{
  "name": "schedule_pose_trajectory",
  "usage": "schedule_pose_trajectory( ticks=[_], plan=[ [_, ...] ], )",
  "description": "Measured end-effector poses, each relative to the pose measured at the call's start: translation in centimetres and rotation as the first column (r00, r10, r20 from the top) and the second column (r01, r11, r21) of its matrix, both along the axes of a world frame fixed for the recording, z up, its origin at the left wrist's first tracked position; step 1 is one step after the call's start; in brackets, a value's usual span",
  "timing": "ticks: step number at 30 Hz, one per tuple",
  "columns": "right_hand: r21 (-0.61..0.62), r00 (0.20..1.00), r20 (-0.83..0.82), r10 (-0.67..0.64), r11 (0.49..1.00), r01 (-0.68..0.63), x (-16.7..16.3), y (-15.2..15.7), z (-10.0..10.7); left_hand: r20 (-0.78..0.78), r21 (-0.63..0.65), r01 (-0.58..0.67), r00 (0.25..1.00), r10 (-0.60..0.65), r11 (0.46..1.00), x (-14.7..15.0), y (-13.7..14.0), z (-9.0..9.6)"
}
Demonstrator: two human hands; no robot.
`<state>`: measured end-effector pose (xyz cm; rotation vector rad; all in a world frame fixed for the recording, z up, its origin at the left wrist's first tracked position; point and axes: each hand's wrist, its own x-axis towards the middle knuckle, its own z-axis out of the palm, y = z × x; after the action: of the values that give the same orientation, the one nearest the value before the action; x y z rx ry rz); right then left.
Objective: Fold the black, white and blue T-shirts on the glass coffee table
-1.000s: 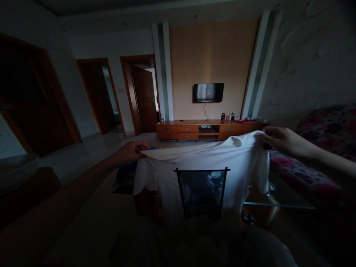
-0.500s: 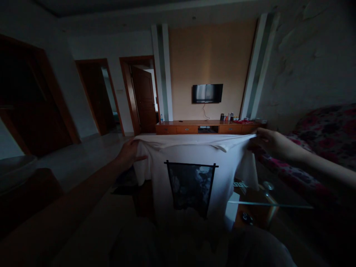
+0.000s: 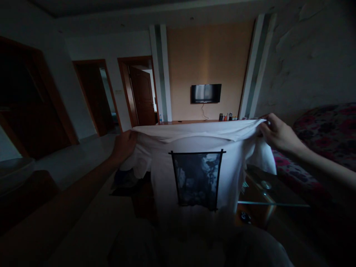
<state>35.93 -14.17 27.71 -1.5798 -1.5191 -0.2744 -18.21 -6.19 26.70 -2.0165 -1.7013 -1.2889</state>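
Note:
A white T-shirt (image 3: 162, 163) hangs spread out in front of me, its top edge pulled nearly straight between my hands. On its front is a dark framed picture print (image 3: 197, 181). My left hand (image 3: 125, 145) is closed on the shirt's left shoulder, fingers pinching the cloth. At the other shoulder my right hand (image 3: 276, 131) pinches the fabric, a little higher than the left. The sleeves droop below both hands. The shirt's lower end fades into shadow above my knees.
A glass-topped table (image 3: 274, 204) stands behind the shirt at right, with a dark remote-like object (image 3: 245, 217) below the glass. A flowered sofa (image 3: 330, 137) is on the right. Farther off are a wall television (image 3: 206, 93), a low cabinet (image 3: 180, 121) and an open door (image 3: 141, 94).
Both hands have risen, lifting the T-shirt so it hides more of the cabinet. My right hand has also moved outward, stretching the top edge wider.

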Motion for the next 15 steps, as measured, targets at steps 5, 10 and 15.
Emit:
schedule_pose_trajectory(
  ticks=[5, 10, 15],
  plan=[
    [0.084, 1.0, 0.013, 0.003, 0.996, -0.004, 0.4, -0.7, 1.2, -0.046, 0.015, 0.105, 0.993, -0.105, 0.994, 0.7, -0.7, 2.6],
    [0.058, 0.989, 0.146, -0.007, 0.998, -0.001, 1.8, -1.2, 0.4, -0.153, 0.026, 0.178, 0.973, -0.172, 0.984, 0.9, -0.8, 2.3],
    [0.049, 0.99, 0.122, 0.073, 0.996, -0.079, 3.0, -3.5, -3.3, -0.133, 0.045, 0.138, 0.982, -0.131, 0.989, -0.7, -2.4, -1.3]
  ],
)
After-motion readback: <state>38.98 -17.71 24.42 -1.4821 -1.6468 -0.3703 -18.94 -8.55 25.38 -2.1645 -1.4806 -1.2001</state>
